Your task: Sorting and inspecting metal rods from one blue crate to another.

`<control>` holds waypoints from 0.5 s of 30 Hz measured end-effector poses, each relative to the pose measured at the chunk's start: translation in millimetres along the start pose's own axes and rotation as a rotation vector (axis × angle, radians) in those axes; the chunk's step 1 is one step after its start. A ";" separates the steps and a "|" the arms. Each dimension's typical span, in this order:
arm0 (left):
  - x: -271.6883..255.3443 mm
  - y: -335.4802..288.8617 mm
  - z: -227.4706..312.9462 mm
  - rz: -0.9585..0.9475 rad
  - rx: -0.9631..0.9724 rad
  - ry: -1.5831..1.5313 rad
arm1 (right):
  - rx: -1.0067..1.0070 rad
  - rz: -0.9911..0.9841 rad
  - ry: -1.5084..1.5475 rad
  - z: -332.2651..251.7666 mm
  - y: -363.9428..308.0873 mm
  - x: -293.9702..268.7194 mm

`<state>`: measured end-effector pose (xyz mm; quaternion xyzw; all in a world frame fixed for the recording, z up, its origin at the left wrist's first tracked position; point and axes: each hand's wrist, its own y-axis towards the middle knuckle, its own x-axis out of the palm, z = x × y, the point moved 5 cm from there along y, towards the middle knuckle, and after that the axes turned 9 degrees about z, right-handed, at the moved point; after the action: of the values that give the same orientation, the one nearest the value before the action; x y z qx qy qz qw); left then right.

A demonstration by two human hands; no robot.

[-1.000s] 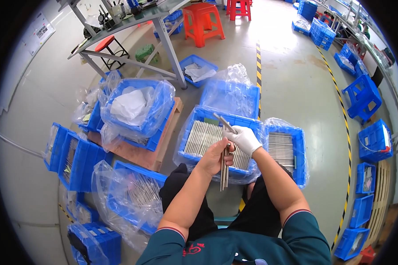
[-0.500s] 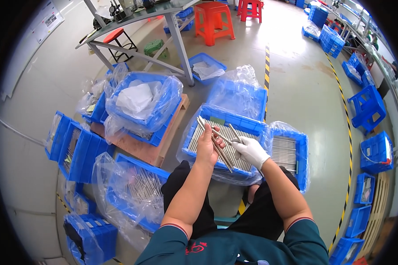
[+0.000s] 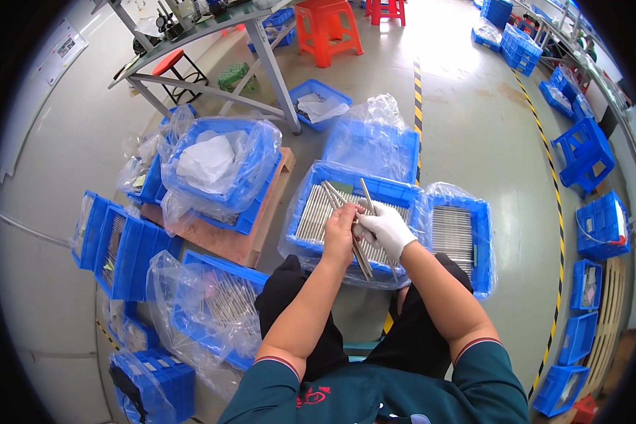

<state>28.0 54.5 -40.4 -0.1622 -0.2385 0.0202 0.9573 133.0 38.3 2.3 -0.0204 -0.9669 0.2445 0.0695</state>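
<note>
My bare left hand (image 3: 341, 225) is closed around several slim metal rods (image 3: 362, 260), which slant out above and below the fingers. Close against it, my right hand (image 3: 386, 227) in a white glove grips another metal rod (image 3: 367, 196) that points up and slightly left. The fingers of both hands meet, and the glove hides part of the rods. Beneath the hands stands a blue crate (image 3: 298, 244) lined with clear plastic, with rows of similar rods (image 3: 316, 213) lying in it.
To the right is a second blue crate of rods (image 3: 482, 260); at the lower left a plastic-covered crate (image 3: 184, 321) holds more. Stacked blue crates (image 3: 246, 221) rest on a wooden pallet (image 3: 265, 237). Behind stands an open crate (image 3: 401, 157) with plastic. A workbench leg (image 3: 275, 81) rises at the back.
My right hand has moved left against the left hand, and its rod stands steeper. The left hand still holds its rods. The whole view has shifted slightly.
</note>
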 end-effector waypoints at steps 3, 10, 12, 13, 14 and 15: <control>-5.3 10.0 8.8 0.020 0.129 0.025 | 0.069 -0.088 0.115 6.7 1.9 -3.5; -5.6 5.1 10.3 0.054 0.009 -0.101 | 0.077 -0.028 -0.049 21.4 -0.9 -16.1; -5.5 5.2 8.8 0.032 0.004 -0.136 | 0.113 -0.026 0.035 22.6 -5.0 -9.6; -5.3 4.5 7.7 0.018 0.002 -0.158 | 0.150 -0.024 0.120 24.3 -7.1 -6.9; -3.7 3.8 8.1 0.004 0.002 -0.182 | 0.200 -0.073 0.220 26.6 -8.9 -5.4; -4.6 3.7 8.7 0.002 0.004 -0.183 | 0.197 -0.074 0.219 26.1 -9.4 -6.3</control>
<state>20.0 60.1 -36.4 -0.1578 -0.3247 0.0365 0.9318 135.5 17.3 -16.8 -0.0043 -0.9250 0.3317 0.1851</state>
